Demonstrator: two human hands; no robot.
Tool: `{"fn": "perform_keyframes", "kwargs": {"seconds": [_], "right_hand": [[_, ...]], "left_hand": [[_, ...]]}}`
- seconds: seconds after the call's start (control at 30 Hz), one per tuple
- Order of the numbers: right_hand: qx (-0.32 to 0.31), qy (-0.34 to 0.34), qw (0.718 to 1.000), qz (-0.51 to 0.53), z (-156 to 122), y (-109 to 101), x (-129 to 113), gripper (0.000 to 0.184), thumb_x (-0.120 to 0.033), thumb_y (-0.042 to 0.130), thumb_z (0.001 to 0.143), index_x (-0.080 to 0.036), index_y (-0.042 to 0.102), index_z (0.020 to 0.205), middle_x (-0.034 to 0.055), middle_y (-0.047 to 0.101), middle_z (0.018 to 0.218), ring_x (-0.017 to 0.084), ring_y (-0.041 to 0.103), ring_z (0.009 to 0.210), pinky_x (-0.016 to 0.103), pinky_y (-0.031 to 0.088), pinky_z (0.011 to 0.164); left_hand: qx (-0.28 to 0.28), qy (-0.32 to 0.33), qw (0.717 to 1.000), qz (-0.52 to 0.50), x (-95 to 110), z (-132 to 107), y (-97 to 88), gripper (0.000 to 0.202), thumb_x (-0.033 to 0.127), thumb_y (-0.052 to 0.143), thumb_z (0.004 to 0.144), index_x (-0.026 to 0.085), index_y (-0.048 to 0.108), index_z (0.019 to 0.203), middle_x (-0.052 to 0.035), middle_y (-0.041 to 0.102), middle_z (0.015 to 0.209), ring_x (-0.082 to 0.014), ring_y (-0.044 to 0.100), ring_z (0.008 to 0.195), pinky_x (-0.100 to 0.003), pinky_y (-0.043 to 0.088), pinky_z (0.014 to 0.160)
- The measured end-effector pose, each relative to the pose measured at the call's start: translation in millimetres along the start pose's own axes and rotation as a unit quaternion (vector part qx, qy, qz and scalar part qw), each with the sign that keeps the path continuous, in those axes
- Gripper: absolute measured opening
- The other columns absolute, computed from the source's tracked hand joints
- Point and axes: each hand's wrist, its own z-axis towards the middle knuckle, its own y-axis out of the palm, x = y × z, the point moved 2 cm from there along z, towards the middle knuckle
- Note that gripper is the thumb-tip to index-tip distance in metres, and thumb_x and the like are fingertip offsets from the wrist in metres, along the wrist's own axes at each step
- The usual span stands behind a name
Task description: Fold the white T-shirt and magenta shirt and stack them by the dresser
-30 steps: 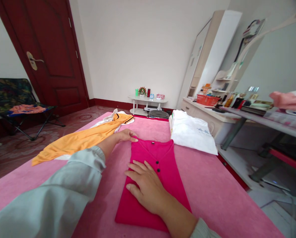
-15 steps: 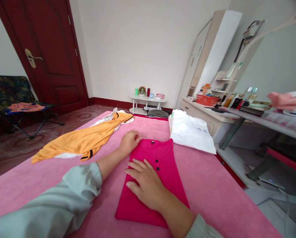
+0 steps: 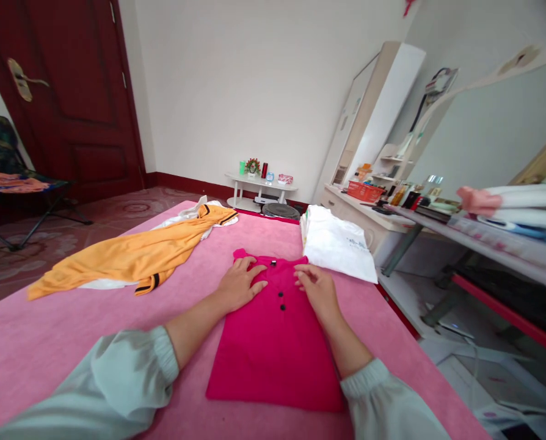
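A bright pink shirt [image 3: 273,354] with dark buttons lies folded into a neat panel on the bed, its collar at the far end. My left hand [image 3: 240,286] rests on its upper left shoulder, fingers spread over the fabric, a small corner sticking out beyond them. At the upper right shoulder is my right hand [image 3: 317,292], fingers loosely bent and slightly apart, tips touching the cloth beside the neckline. To the left lies an unfolded orange garment [image 3: 131,253] with black-striped trim, white cloth showing under it. Folded white clothes [image 3: 339,244] are stacked at the right.
Pink bedding [image 3: 172,318] covers the bed. Along the right stand a dresser [image 3: 383,220] with a red basket [image 3: 364,191] and a cluttered table [image 3: 438,220]. A low white stand [image 3: 259,182] is by the far wall, a folding chair [image 3: 7,183] at the left.
My right hand has moved from the shirt's middle up to its upper right shoulder. My left hand has slid slightly inward and flattened on the left shoulder. The view has shifted right.
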Motion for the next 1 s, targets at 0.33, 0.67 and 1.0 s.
{"fn": "perform_keyframes", "kwargs": {"seconds": [0.33,0.67,1.0], "right_hand": [[0.055,-0.100,0.983,-0.145,35.4,-27.8,10.9,0.022,-0.020,0.049,0.073,-0.015,0.069,0.080,0.0066,0.070,0.082,0.019,0.064,0.079,0.032,0.050,0.075],[-0.217,-0.118,0.873,-0.422,58.3,26.8,22.9,0.032,-0.019,0.052,0.086,-0.017,0.065,0.116,0.0103,0.061,0.126,0.020,0.056,0.117,0.030,0.039,0.100],[0.044,-0.005,0.937,-0.347,25.9,-32.8,29.6,0.025,-0.015,0.049,0.081,-0.015,0.068,0.098,0.0082,0.072,0.098,0.019,0.065,0.093,0.028,0.047,0.085]], "left_hand": [[-0.003,-0.018,0.999,0.042,1.8,-1.5,1.5,0.050,0.053,0.037,0.092,0.026,0.054,0.131,-0.0098,0.046,0.132,-0.0265,0.040,0.122,-0.043,0.031,0.106],[-0.020,-0.009,0.998,0.055,-3.0,0.5,4.5,0.051,0.052,0.035,0.093,0.027,0.051,0.133,-0.0095,0.045,0.135,-0.0265,0.039,0.124,-0.043,0.030,0.107],[-0.019,-0.005,0.998,0.058,-7.2,1.6,8.2,0.051,0.053,0.034,0.093,0.027,0.052,0.133,-0.0093,0.047,0.132,-0.0265,0.040,0.122,-0.044,0.032,0.106]]}}
